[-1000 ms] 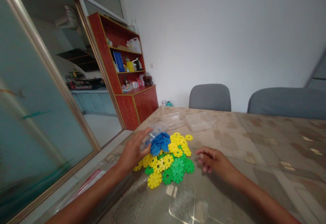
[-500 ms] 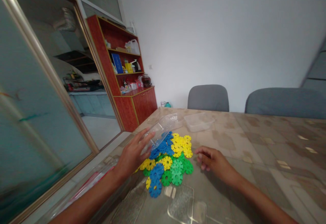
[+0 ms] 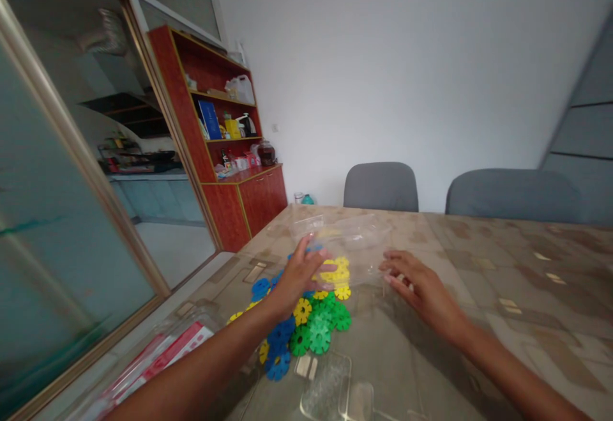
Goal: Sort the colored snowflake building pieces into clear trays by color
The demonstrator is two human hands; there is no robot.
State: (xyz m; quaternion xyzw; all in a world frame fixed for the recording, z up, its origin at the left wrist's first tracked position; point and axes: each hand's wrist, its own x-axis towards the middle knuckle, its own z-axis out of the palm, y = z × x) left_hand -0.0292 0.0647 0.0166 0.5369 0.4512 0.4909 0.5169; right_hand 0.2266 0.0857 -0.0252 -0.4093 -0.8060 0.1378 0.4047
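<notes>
A heap of flower-shaped plastic discs lies on the table, with blue discs [image 3: 278,363], yellow discs [image 3: 341,274] and green discs [image 3: 320,331]. My left hand [image 3: 301,277] is over the heap and hides part of it. Its fingers are on a clear plastic bag [image 3: 352,261], whose see-through film spreads to the right above the yellow discs. My right hand [image 3: 414,280] is right of the heap, at the bag's right edge, thumb and fingers apart. Whether its fingertips touch the film is hard to see. Behind the bag a clear plastic tub [image 3: 378,232] shows faintly.
Clear packaging with red-and-white print [image 3: 177,357] lies at the table's left edge. Two grey chairs [image 3: 380,188] stand at the far side, before a white wall. A red-brown cabinet [image 3: 258,200] and a sliding glass door [image 3: 62,248] are on the left.
My left hand has moved right, bringing the clear bag across the heap and uncovering blue discs on the left. My right hand has lifted slightly and its fingers have opened. The view has shifted.
</notes>
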